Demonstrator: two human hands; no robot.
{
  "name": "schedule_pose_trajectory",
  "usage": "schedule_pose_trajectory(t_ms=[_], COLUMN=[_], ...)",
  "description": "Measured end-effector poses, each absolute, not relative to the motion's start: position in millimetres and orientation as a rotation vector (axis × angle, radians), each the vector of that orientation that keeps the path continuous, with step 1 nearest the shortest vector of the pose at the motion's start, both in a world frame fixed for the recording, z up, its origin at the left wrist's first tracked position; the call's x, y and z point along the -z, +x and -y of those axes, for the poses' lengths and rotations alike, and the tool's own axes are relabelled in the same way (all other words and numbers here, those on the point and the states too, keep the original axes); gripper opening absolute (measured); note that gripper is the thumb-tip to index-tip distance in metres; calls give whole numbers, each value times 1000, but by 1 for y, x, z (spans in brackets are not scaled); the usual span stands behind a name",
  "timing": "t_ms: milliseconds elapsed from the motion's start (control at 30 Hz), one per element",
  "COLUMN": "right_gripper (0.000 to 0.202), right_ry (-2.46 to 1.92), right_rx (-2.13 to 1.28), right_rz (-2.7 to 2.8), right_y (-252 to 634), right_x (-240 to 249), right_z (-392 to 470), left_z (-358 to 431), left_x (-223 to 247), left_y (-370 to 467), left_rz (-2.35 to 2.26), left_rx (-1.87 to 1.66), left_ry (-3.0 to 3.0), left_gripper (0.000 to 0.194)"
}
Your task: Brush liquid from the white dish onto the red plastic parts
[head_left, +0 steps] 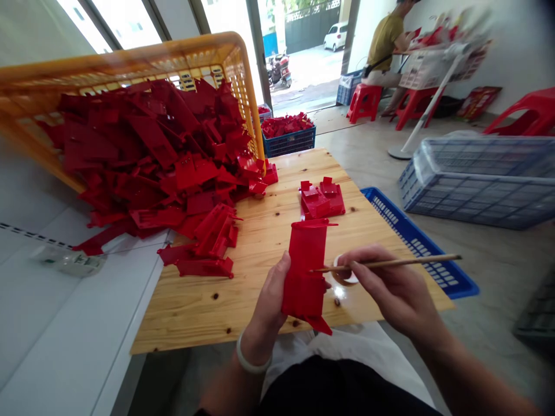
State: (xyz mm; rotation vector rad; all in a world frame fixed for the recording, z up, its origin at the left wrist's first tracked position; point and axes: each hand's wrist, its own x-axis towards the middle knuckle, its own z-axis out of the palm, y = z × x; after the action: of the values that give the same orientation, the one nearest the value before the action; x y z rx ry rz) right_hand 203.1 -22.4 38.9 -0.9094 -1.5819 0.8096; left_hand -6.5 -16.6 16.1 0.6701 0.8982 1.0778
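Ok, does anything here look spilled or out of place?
Yes: the orange crate lies tipped on its side, and its red plastic parts have spilled in a heap across the wooden board and over its left edge.
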Motion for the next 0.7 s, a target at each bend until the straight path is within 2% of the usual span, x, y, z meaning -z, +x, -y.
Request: schedule_pose_trajectory(t_ms=[233, 567, 700], right_gripper=[12, 22, 26], right_ry=[-885, -897, -896], right_rx=[-872, -930, -952], right_rz=[1453, 1412, 1388], right_y=[198, 195, 194], right_x=[-41, -35, -32], right_z=[19, 22, 19], left_z=[13, 9, 8], left_x=[-18, -10, -11], left_y=[-12, -16, -15], left_rz=[-661, -690, -639], left_rx=[-958, -906, -912], left_ry=[533, 478, 462], left_gripper=[68, 77, 74])
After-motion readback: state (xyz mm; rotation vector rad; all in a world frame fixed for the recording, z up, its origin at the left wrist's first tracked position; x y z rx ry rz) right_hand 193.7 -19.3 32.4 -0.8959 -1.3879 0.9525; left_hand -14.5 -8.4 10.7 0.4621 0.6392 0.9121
